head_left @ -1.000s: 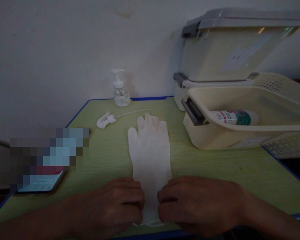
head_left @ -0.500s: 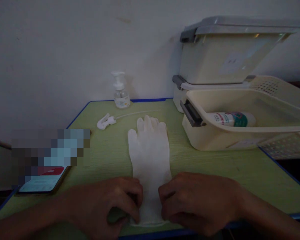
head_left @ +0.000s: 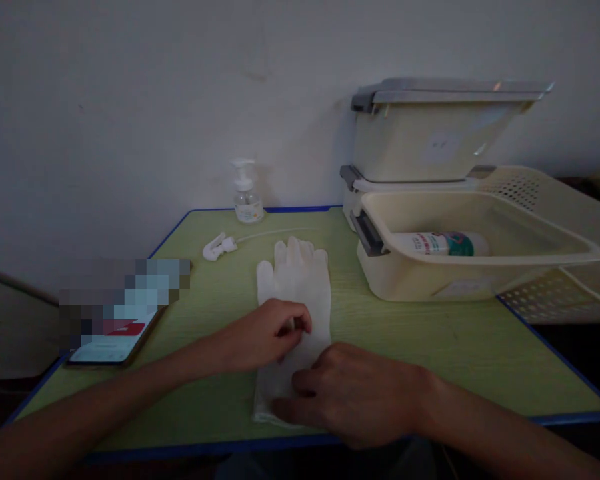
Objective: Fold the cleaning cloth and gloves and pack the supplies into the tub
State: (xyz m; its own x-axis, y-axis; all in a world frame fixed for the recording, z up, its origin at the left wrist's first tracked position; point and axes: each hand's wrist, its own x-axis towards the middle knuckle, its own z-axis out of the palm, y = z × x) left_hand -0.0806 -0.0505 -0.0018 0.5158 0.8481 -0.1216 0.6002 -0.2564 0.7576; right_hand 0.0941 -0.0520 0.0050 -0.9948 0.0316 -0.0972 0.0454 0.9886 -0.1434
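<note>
A pair of white gloves, or one thick glove (head_left: 300, 280), lies flat on the table with its fingers pointing away from me; I cannot tell how many layers there are. Over its middle hovers my left hand (head_left: 275, 333), fingers loosely curled and the thumb apart, with nothing visible between them. My right hand (head_left: 365, 393) rests at the glove's cuff, bent fingers and outstretched thumb spread over the fabric. It covers the cuff's right corner.
Left lies a phone (head_left: 105, 350), partly blurred. Behind the glove are a white cable (head_left: 220, 247) and a pump bottle (head_left: 249, 200). On the right, a cream bin (head_left: 405, 283) holds a labelled bottle (head_left: 445, 244). Lidded boxes (head_left: 410, 143) and a perforated basket (head_left: 575, 230) stand behind it.
My left hand has left the cuff's left edge and moved up and right over the glove's middle. My right hand has shifted left across the cuff. The view has shifted slightly.
</note>
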